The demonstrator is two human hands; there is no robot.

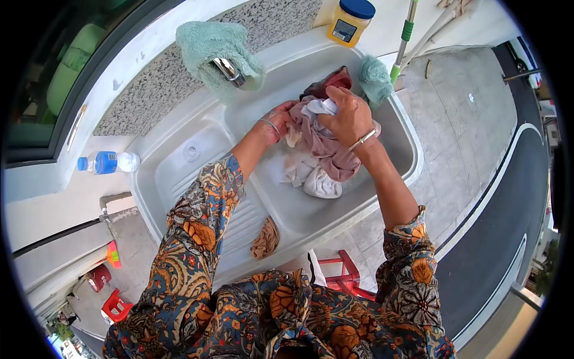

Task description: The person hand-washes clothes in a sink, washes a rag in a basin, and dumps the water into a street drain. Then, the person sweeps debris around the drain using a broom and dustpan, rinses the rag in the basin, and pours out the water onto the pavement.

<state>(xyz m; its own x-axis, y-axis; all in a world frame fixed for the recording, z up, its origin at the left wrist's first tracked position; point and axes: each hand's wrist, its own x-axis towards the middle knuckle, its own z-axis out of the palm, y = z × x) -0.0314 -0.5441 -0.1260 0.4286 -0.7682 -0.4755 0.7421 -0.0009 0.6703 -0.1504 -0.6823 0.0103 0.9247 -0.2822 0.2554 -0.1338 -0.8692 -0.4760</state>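
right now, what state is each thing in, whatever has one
left hand: closed on the cloth bundle
right hand: closed on it too
cloth bundle: bunched up, held
white cloth: crumpled in the basin
brown cloth: crumpled on the ribbed side
jar: lid on
bottle: capped
faucet: towel-wrapped, spout tip exposed

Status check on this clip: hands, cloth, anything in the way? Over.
Left hand and right hand both on bunched pink cloth at the basin. White cloth and dark red cloth close by, neither apparently blocking.
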